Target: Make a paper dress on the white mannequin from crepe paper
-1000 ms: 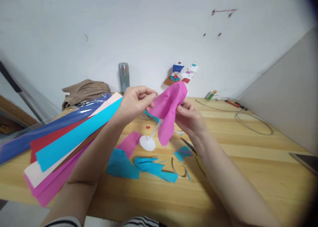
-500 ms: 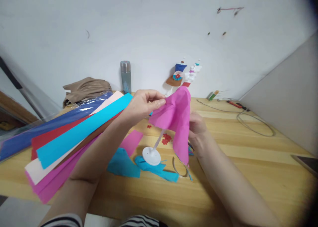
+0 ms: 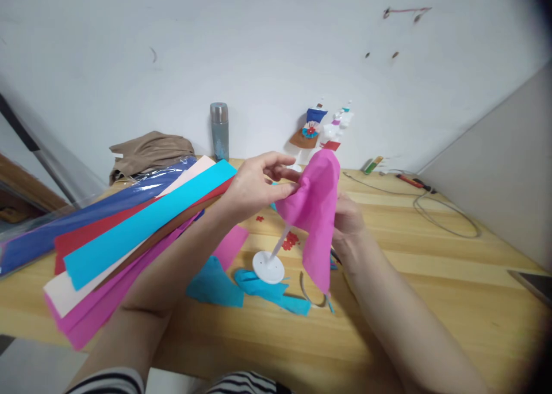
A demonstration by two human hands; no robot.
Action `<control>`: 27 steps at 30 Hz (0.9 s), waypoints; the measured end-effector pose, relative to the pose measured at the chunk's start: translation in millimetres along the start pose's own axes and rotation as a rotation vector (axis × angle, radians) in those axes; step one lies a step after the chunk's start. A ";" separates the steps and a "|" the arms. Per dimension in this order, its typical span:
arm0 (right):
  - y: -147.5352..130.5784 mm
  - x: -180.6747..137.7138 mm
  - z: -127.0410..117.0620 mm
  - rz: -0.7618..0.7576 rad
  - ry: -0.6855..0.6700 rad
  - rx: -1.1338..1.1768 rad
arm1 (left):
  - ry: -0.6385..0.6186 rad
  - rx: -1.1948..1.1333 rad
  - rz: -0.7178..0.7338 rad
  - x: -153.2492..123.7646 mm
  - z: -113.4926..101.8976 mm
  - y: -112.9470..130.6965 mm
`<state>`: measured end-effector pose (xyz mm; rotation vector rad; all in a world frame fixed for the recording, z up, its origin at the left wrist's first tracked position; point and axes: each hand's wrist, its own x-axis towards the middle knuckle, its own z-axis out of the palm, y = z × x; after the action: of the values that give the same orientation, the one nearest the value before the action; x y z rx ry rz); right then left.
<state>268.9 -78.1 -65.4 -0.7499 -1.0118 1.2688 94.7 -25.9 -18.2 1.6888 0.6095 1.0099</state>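
A sheet of pink crepe paper (image 3: 321, 210) drapes over the upper part of a slim white stand (image 3: 268, 267), whose round base is tilted. At the sheet's left edge, my left hand (image 3: 263, 181) pinches a fold between thumb and fingers. My right hand (image 3: 348, 215) is curled against the back right side of the same sheet, most of its fingers hidden. Beneath the stand lie blue paper scraps (image 3: 271, 293) and a blue cut piece (image 3: 215, 285). Another pink piece (image 3: 233, 245) lies behind my left forearm. Small red paper flowers (image 3: 290, 241) rest behind the stand's stem.
Long coloured paper strips (image 3: 142, 227) cover the table's left side, beside a plastic-wrapped blue pack (image 3: 103, 210). A thermos (image 3: 219, 132), brown cloth (image 3: 153, 152) and a small decorated dress figure (image 3: 311, 128) stand or lie near the wall. A cable (image 3: 448, 221) loops at right.
The pink sheet and stand have shifted slightly right with both hands. My left hand has moved right along the sheet, its upper fingers more spread.
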 end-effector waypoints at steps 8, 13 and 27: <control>1.9 0.5 0.2 0.045 -0.067 0.086 | 0.053 0.217 0.126 -1.7 -2.4 1.3; 2.9 2.9 -1.7 0.043 -0.069 0.166 | -0.006 0.182 0.126 -3.0 -10.3 5.9; 0.9 4.6 1.3 -0.003 -0.025 0.158 | -0.403 0.700 0.307 -12.3 -32.7 16.0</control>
<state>267.3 -73.6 -64.8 -0.6119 -0.9201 1.3419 59.3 -24.4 -3.5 2.5854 0.4646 0.6509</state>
